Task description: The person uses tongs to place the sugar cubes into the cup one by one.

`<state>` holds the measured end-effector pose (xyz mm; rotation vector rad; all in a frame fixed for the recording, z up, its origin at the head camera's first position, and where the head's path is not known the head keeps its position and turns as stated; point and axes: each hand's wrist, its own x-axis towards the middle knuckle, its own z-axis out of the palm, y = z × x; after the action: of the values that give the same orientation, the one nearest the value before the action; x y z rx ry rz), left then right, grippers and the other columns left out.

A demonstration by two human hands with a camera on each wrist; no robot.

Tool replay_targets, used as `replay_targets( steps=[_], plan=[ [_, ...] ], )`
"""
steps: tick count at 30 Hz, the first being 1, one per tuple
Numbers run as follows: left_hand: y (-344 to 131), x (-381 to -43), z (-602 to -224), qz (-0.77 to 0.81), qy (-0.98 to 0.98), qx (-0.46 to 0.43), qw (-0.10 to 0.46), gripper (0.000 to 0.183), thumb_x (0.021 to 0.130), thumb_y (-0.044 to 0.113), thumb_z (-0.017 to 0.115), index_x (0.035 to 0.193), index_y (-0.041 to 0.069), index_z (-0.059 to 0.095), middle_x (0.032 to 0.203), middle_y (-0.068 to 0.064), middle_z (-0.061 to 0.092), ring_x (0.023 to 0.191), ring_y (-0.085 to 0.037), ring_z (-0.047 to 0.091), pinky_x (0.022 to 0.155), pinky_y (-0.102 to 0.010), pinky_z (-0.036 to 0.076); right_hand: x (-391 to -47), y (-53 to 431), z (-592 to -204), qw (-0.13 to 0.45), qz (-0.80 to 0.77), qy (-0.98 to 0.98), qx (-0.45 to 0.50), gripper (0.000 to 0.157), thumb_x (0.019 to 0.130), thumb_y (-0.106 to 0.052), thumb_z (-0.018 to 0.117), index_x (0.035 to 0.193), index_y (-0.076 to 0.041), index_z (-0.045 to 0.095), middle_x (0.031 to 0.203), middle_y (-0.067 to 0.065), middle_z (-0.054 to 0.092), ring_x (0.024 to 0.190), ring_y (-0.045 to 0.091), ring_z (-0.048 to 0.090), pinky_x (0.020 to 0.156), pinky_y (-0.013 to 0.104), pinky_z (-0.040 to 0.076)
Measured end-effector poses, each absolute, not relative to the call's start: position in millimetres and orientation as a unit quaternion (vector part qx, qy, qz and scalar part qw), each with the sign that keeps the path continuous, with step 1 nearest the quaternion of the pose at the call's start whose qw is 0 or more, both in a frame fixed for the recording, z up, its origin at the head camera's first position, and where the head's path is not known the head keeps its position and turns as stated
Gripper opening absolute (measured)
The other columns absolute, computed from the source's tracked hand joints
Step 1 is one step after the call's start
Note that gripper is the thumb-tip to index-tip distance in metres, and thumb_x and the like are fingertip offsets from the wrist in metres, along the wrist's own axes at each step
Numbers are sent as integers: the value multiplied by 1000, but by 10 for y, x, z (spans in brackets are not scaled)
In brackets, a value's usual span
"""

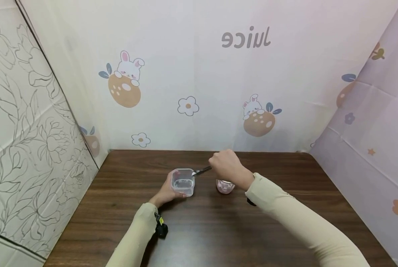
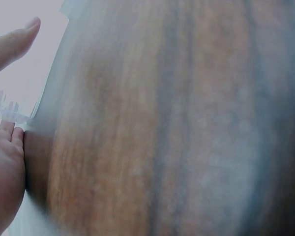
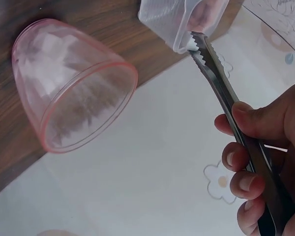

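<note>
My left hand (image 1: 167,191) grips a clear, square plastic container (image 1: 191,191) from its left side, thumb along the near wall. In the left wrist view the thumb (image 2: 14,46) lies against its pale side. Metal tongs (image 1: 203,170) with toothed tips are held in my right hand (image 1: 227,165), fingers wrapped round both arms. Their tips are at the container's right rim, with a small white piece (image 3: 192,43) between them. Below the right hand stands a pink transparent cup (image 1: 224,187), its mouth partly hidden in the head view; the right wrist view shows its rim and faceted walls.
The dark wooden table (image 1: 202,230) bears the container and the cup close together near its middle. Behind it hangs a pale printed curtain (image 1: 199,74), with further sheets at left and right. A black wrist camera (image 1: 161,228) is strapped to the left sleeve.
</note>
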<state>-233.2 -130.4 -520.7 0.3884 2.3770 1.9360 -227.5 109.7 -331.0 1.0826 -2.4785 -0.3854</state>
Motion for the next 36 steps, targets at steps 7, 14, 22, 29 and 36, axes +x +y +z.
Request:
replay_targets(
  steps=[7, 14, 22, 29, 36],
  plan=[
    [-1289, -2264, -5062, 638, 756, 143, 23, 103, 54, -16, 81, 140, -9, 25, 135, -34, 39, 123, -49, 37, 106, -57, 21, -2241, 1271, -3219, 224, -120, -886, 387, 44, 61, 2, 58, 52, -20, 21, 56, -5, 11, 51, 12, 13, 42, 28, 15],
    [-1296, -2328, -5191, 621, 772, 133, 21, 106, 55, -9, 85, 142, 0, 26, 138, -26, 41, 125, -40, 39, 107, -52, 23, -2225, 1457, -3171, 219, -136, -893, 368, 43, 68, 1, 59, 48, -18, 26, 52, -6, 15, 50, 11, 16, 41, 27, 17],
    [-1303, -2328, -5217, 630, 766, 125, 23, 107, 52, -9, 86, 141, 3, 28, 137, -22, 43, 124, -37, 41, 107, -49, 24, -2194, 1659, -3106, 221, -134, -899, 354, 40, 67, 1, 64, 45, -17, 36, 48, -5, 28, 46, 10, 23, 35, 30, 30],
    [-1308, -2326, -5213, 635, 761, 135, 15, 105, 53, -10, 86, 141, 2, 29, 136, -24, 43, 124, -39, 40, 106, -52, 24, -2143, 1824, -3092, 226, -132, -898, 353, 45, 62, -1, 68, 46, -20, 31, 47, -7, 25, 49, 10, 19, 38, 28, 22],
    [-1295, -2202, -5004, 640, 753, 151, 21, 102, 55, -16, 82, 140, -9, 25, 134, -34, 39, 122, -49, 37, 105, -58, 23, -2111, 1954, -3186, 205, -135, -906, 346, 43, 58, -4, 76, 46, -20, 38, 46, -10, 28, 48, 9, 20, 41, 27, 20]
  ],
)
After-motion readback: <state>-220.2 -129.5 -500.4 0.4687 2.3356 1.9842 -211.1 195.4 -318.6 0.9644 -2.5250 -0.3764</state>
